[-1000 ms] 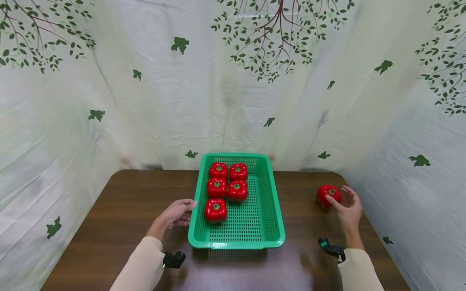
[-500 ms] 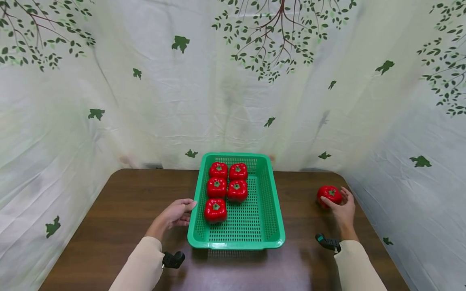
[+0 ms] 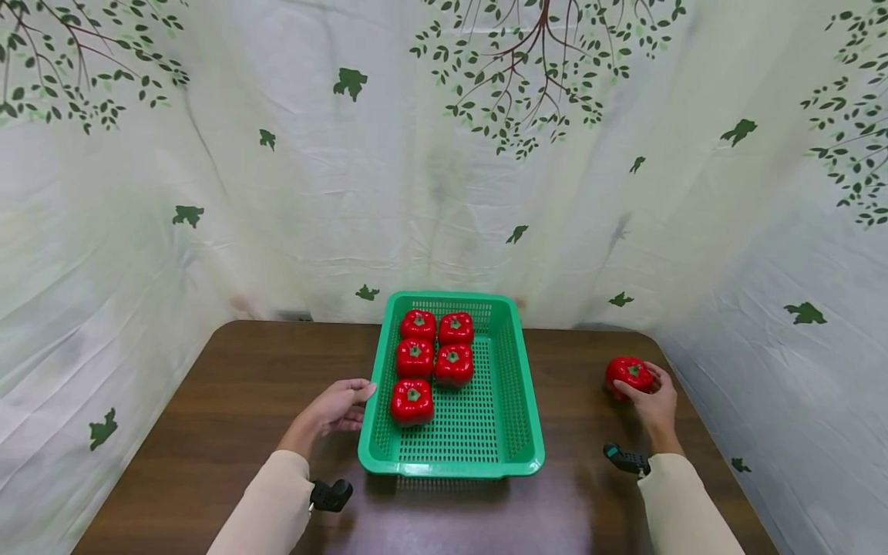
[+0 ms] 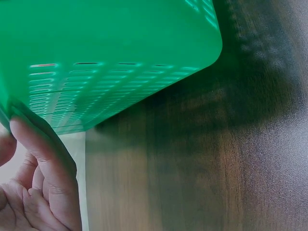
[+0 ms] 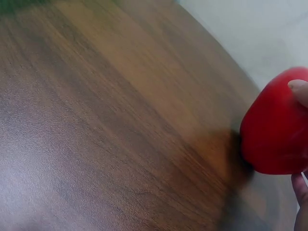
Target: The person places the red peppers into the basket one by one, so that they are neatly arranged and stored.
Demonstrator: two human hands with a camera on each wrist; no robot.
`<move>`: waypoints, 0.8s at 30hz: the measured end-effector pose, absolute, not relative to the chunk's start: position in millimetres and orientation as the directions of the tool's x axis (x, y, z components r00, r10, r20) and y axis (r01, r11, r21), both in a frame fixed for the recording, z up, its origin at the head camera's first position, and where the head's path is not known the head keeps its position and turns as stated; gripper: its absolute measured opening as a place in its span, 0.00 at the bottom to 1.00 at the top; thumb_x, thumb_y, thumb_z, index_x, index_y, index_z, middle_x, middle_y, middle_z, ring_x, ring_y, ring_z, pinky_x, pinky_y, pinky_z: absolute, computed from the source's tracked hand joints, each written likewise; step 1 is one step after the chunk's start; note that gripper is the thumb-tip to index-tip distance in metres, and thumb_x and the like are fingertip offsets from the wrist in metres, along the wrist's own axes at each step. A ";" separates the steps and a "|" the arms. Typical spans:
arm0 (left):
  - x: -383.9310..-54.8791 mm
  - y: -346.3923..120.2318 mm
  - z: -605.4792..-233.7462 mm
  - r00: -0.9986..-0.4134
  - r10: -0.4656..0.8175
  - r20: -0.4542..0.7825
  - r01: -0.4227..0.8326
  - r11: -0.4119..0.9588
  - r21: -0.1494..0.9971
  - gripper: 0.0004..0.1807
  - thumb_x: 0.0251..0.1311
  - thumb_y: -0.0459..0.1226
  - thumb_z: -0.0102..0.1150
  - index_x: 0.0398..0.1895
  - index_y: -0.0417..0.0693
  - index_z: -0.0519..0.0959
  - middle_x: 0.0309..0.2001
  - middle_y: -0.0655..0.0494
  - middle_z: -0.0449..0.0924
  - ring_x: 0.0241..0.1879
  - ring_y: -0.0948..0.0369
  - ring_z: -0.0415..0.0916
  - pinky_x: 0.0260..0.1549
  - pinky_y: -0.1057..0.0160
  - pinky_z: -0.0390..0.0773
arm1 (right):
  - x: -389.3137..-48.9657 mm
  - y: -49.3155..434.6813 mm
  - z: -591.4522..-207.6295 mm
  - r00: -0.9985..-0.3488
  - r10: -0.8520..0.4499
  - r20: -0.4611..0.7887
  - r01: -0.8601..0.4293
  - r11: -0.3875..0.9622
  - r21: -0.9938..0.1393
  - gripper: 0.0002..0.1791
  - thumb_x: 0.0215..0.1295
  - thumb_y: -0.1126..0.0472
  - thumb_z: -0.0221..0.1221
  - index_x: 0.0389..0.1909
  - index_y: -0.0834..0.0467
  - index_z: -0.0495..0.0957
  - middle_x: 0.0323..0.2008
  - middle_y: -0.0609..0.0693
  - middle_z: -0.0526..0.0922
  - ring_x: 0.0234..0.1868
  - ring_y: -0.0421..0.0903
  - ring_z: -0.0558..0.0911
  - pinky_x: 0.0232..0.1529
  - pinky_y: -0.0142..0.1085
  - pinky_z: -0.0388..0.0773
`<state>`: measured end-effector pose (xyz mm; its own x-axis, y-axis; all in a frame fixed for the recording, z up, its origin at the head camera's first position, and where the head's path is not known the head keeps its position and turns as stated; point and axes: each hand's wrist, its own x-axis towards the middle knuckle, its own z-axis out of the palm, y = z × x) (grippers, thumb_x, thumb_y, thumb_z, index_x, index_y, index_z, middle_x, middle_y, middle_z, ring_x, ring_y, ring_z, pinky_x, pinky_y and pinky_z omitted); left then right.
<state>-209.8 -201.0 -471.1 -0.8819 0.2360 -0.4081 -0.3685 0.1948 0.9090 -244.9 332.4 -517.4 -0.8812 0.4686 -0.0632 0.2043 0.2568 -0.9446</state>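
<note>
A green perforated plastic basket point(image 3: 486, 455) stands mid-table with several red bell peppers point(image 3: 414, 358) in its left and back part. My left hand point(image 3: 340, 406) pinches the basket's left rim; in the left wrist view the fingers point(image 4: 48, 163) meet the rim beside its slotted wall point(image 4: 125, 33). Far to the right, another red bell pepper point(image 3: 627, 373) is on the table near its right edge. My right hand point(image 3: 655, 401) grips it from the right, thumb on the near side. In the right wrist view the pepper point(image 5: 276, 130) hides most of the hand.
The brown wooden table point(image 3: 277, 362) has rounded back corners. A pale curtain with printed leaves point(image 3: 312, 193) hangs behind it and along both sides. Black devices are strapped on the left wrist point(image 3: 331, 496) and right wrist point(image 3: 627, 460).
My right hand has moved left and closed its fingers around the lone pepper, which stays about where it was. The left hand and basket have kept their place.
</note>
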 end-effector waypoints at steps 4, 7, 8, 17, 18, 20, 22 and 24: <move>-209.7 -201.1 -470.8 -0.883 0.231 -0.409 -0.368 0.201 0.908 0.19 0.72 0.42 0.46 0.54 0.35 0.70 0.35 0.53 0.81 0.33 0.56 0.83 0.33 0.61 0.82 | -244.7 332.7 -518.0 -0.884 0.463 -0.057 0.202 0.270 -0.941 0.44 0.60 0.64 0.65 0.73 0.60 0.51 0.72 0.63 0.55 0.71 0.63 0.55 0.66 0.56 0.60; -209.7 -201.1 -471.1 -0.882 0.234 -0.410 -0.371 0.196 0.908 0.19 0.72 0.42 0.46 0.54 0.35 0.71 0.35 0.53 0.81 0.32 0.57 0.82 0.33 0.61 0.82 | -244.8 331.5 -517.6 -0.887 0.459 -0.049 0.198 0.282 -0.939 0.44 0.61 0.65 0.64 0.73 0.61 0.50 0.71 0.64 0.55 0.70 0.63 0.56 0.66 0.55 0.59; -209.6 -201.2 -471.2 -0.881 0.235 -0.410 -0.370 0.196 0.908 0.19 0.72 0.42 0.46 0.54 0.35 0.70 0.35 0.53 0.81 0.32 0.57 0.82 0.33 0.61 0.82 | -244.7 330.8 -517.5 -0.888 0.456 -0.051 0.200 0.285 -0.938 0.44 0.61 0.65 0.64 0.73 0.61 0.50 0.71 0.65 0.55 0.70 0.63 0.56 0.67 0.55 0.59; -208.8 -201.3 -470.7 -0.882 0.231 -0.412 -0.373 0.194 0.907 0.18 0.72 0.42 0.46 0.54 0.35 0.71 0.34 0.53 0.81 0.32 0.58 0.82 0.33 0.61 0.82 | -238.7 320.7 -517.5 -0.898 0.433 -0.078 0.223 0.296 -0.929 0.43 0.61 0.64 0.64 0.73 0.63 0.51 0.69 0.68 0.58 0.67 0.64 0.58 0.67 0.55 0.59; -208.7 -201.2 -470.4 -0.882 0.231 -0.412 -0.373 0.193 0.908 0.18 0.72 0.42 0.46 0.54 0.35 0.71 0.34 0.53 0.81 0.32 0.58 0.82 0.33 0.61 0.82 | -238.3 319.9 -517.8 -0.899 0.431 -0.078 0.222 0.295 -0.929 0.43 0.61 0.64 0.64 0.73 0.63 0.52 0.69 0.67 0.58 0.67 0.64 0.59 0.67 0.55 0.60; -208.7 -201.0 -469.8 -0.882 0.231 -0.411 -0.372 0.192 0.908 0.18 0.72 0.42 0.46 0.53 0.36 0.71 0.34 0.53 0.82 0.31 0.58 0.82 0.32 0.62 0.82 | -237.7 317.8 -518.1 -0.904 0.421 -0.074 0.216 0.299 -0.929 0.42 0.61 0.63 0.65 0.72 0.63 0.53 0.68 0.67 0.59 0.66 0.63 0.60 0.66 0.55 0.61; -208.5 -200.6 -469.3 -0.882 0.231 -0.411 -0.373 0.190 0.908 0.17 0.72 0.41 0.46 0.52 0.36 0.71 0.33 0.54 0.82 0.31 0.59 0.82 0.32 0.62 0.82 | -237.2 315.9 -519.0 -0.909 0.410 -0.072 0.209 0.300 -0.931 0.42 0.60 0.63 0.65 0.72 0.63 0.54 0.68 0.67 0.60 0.66 0.63 0.61 0.66 0.54 0.61; -208.3 -200.4 -469.2 -0.882 0.229 -0.412 -0.375 0.190 0.908 0.17 0.72 0.41 0.46 0.52 0.36 0.72 0.33 0.54 0.81 0.30 0.59 0.81 0.31 0.63 0.82 | -236.5 314.3 -519.6 -0.914 0.399 -0.071 0.204 0.302 -0.931 0.42 0.60 0.63 0.65 0.72 0.63 0.55 0.68 0.67 0.60 0.66 0.63 0.61 0.65 0.54 0.62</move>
